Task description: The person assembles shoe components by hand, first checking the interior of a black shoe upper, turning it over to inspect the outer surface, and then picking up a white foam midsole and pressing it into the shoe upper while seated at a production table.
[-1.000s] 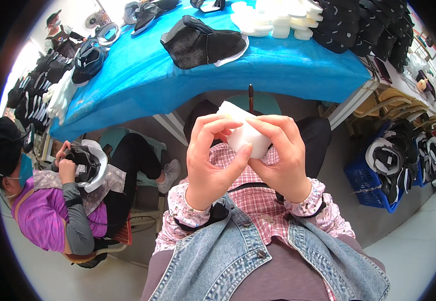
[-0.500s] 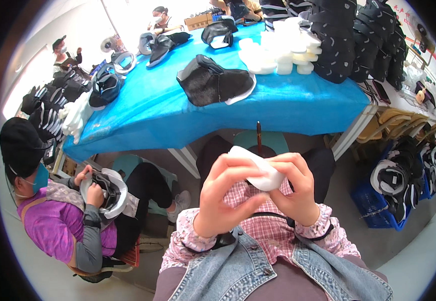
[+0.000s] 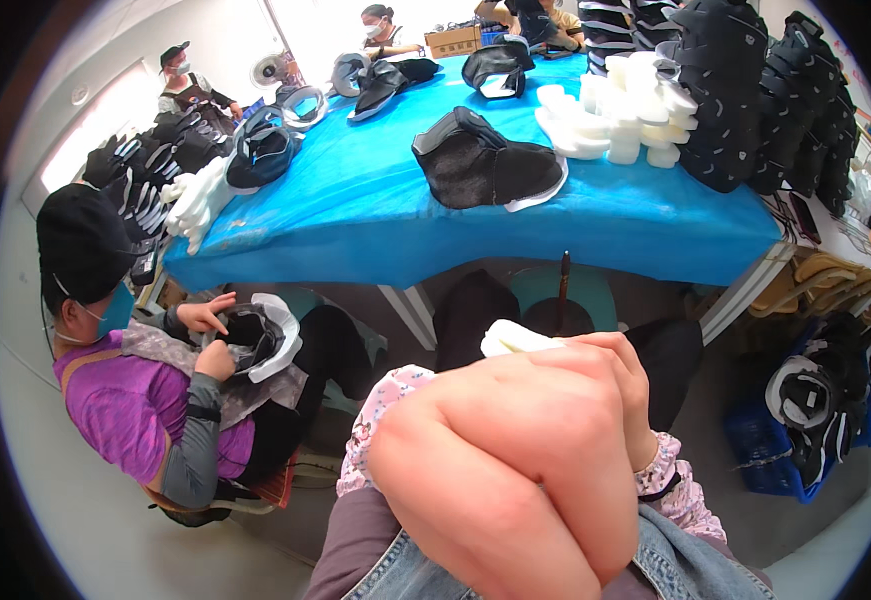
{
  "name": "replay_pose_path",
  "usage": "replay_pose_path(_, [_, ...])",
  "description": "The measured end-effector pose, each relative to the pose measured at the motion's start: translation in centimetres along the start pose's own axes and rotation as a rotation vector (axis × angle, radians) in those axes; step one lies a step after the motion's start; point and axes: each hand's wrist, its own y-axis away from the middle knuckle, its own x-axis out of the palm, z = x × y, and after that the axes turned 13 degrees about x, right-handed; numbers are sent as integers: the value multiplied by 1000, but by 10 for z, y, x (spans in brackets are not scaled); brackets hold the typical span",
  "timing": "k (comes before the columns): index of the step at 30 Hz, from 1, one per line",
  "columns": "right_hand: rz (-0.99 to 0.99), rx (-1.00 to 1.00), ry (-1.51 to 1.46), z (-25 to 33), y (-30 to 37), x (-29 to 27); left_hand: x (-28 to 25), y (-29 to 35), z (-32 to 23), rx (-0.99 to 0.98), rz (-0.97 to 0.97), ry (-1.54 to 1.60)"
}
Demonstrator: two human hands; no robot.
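Observation:
My left hand (image 3: pixel 515 450) is raised close to the camera, its fingers bent and closed. Whatever they hold, if anything, is hidden. Behind it my right hand (image 3: pixel 630 385) is partly covered, fingers curled, at a soft-looking white foam piece (image 3: pixel 515 338) that shows only at its far end. Ahead on the blue-covered table (image 3: pixel 345 235) lies a black boot upper (image 3: pixel 475 165) with a white lower edge. White foam pieces (image 3: pixel 625 115) of a similar look are heaped farther right.
Tall stacks of black boot parts (image 3: pixel 715 100) stand at the far right. A blue crate (image 3: pixel 760 455) of boot uppers is on the floor at right. At left a seated co-worker (image 3: pixel 145 400) handles a black and white boot upper (image 3: pixel 260 335). A brown-handled tool (image 3: pixel 563 280) stands upright ahead.
My left hand has come off the white foam piece and up toward the camera, fingers folding. The foam piece has sunk behind it. The view has shifted left; the co-worker's hand has lifted.

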Motion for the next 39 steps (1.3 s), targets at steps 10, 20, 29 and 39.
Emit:
replay_pose_path(10, [1,-98,-18,16,-8,-7,30,-33,-21,-502,-302,-97])
replay_pose_path(20, [-85,55,111,14,9,-4,59,12,75,257,-146,-181])
replay_pose_path(29, [-133,-12,137,9,7,-2,45,3,56,-50,-68,-268])
replay_pose_path(39, [-235,-46,168,-2,2,-22,1,27,22,-566,-97,-446])
